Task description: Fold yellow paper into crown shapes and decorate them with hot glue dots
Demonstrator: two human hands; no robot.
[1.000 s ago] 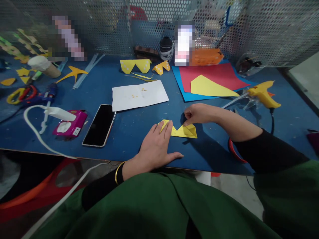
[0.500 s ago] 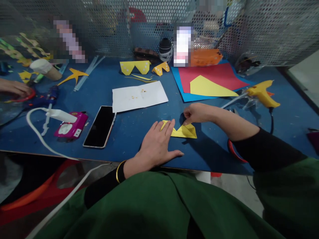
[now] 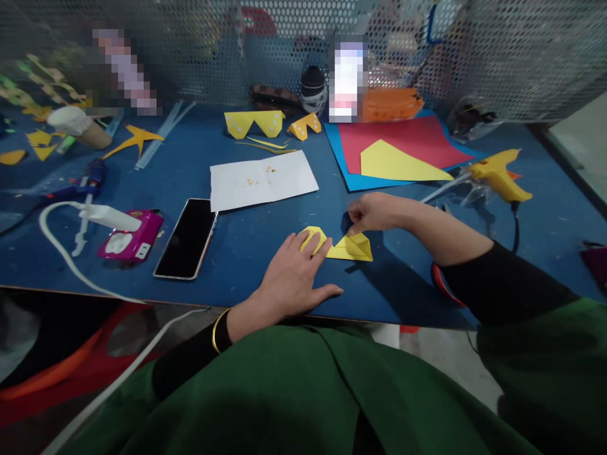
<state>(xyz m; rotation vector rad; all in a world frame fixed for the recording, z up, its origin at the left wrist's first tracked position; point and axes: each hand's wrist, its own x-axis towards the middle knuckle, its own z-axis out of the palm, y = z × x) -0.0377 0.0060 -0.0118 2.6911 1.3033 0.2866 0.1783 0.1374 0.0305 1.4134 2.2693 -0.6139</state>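
Note:
A folded yellow paper piece [image 3: 348, 248] with two peaks lies on the blue table [image 3: 246, 265] in front of me. My left hand [image 3: 291, 278] lies flat with fingers spread, its fingertips pressing on the paper's left peak. My right hand [image 3: 374, 213] is curled, pinching the top of the right peak between thumb and fingers. Both sleeves are black under a green garment.
A black phone [image 3: 186, 239] and white sheet [image 3: 262, 180] lie to the left, a pink box [image 3: 133, 237] with a white cable beyond. Red, blue and yellow sheets [image 3: 398, 148], a yellow glue gun [image 3: 497, 177] on the right. Finished yellow pieces [image 3: 256, 123] at the back by a mesh wall.
Another person's hand, at the far left half a second ago, has gone from view. My own hands stay on the yellow paper, barely shifted.

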